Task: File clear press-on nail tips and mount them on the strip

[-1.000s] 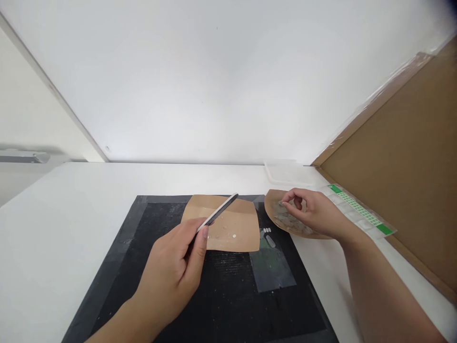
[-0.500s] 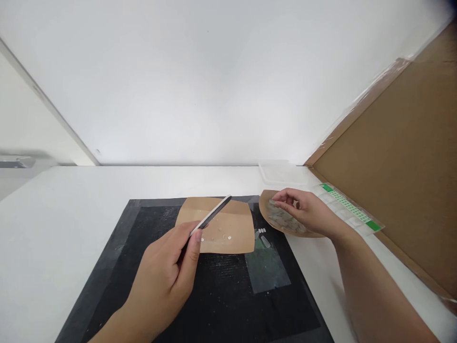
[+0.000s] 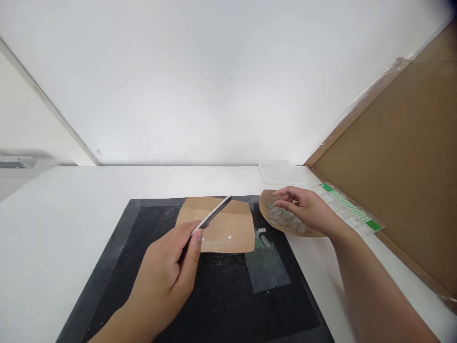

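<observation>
My left hand (image 3: pixel 167 267) pinches a thin nail-file-like stick (image 3: pixel 214 213), dark on its face with a white edge, tilted up to the right. Under its tip lies a brown paper sheet (image 3: pixel 232 219) with small pale bits on it. My right hand (image 3: pixel 303 207) hovers over a rounded brown paper (image 3: pixel 265 200) that bears a heap of translucent pieces (image 3: pixel 285 220). Its thumb and forefinger are apart, with nothing visible between them. Several small white pieces (image 3: pixel 262 230) and a clear oblong piece (image 3: pixel 265 241) lie between the two papers.
A black mat (image 3: pixel 228 295) with a greenish-grey patch (image 3: pixel 268 271) covers the white table's middle. Behind the right hand are a clear tray (image 3: pixel 282 172) and a clear case with a green-marked strip (image 3: pixel 352 209). A cardboard panel (image 3: pixel 400 171) stands at the right.
The right hand's thumb and forefinger have parted, and the pale piece seen at their tips before no longer shows there. My left hand has barely moved.
</observation>
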A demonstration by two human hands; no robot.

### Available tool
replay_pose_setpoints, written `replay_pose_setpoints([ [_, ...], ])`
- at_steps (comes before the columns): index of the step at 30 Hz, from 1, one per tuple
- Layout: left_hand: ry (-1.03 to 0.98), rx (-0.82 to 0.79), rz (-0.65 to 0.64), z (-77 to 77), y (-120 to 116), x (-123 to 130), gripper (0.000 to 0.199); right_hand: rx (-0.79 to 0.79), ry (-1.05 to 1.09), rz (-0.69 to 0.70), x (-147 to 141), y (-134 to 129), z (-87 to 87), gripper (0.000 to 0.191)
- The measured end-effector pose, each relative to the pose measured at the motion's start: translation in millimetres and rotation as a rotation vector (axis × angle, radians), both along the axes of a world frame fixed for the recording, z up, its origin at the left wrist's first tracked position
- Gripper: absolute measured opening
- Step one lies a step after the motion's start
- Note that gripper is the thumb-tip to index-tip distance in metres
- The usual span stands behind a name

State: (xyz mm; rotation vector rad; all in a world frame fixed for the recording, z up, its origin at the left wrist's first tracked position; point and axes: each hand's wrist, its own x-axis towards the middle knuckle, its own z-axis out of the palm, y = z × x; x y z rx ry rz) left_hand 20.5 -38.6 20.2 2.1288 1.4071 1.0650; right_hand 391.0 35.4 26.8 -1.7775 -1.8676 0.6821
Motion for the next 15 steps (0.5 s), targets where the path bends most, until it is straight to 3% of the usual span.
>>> replay_pose_setpoints([
  [8, 0.004, -0.005, 0.0, -0.4, 1.6, 0.8, 0.036, -0.037, 0.01, 0.061, -9.0, -4.5, 11.7, 0.04],
  [15, 0.006, -0.011, -0.007, -0.4, 1.7, 0.5, 0.036, -0.04, 0.08, 0.096, -15.4, -8.7, 11.2, 0.039],
])
